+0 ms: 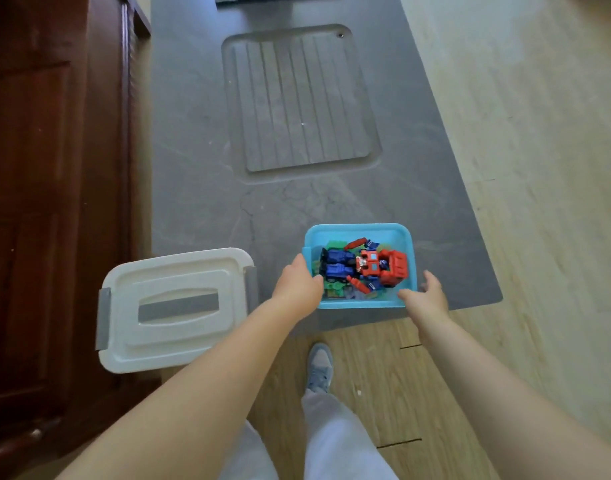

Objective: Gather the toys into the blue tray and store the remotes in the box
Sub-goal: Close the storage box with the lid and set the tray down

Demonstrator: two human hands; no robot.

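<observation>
Grey tabletop (200, 202): blue tray (359, 230) of toys between hands; left fingers (298, 263) gripping rim, right fingers (432, 278) spread open beside.

The light here is soft and even, daylight by the look of it, brightest on the pale wood floor (525, 109) at the upper right, where the boards wash out almost to white. A dull sheen lies across the grey table (193, 133). The dark wooden door (51, 202) on my left sits in deep shade, with its panels hard to make out. My forearms throw only faint shadows. The wide lens bends straight edges outward near the corners and stretches my arms at the bottom. Detail is slightly soft throughout, and the toys in the blue tray (359, 230) look smeary.
</observation>
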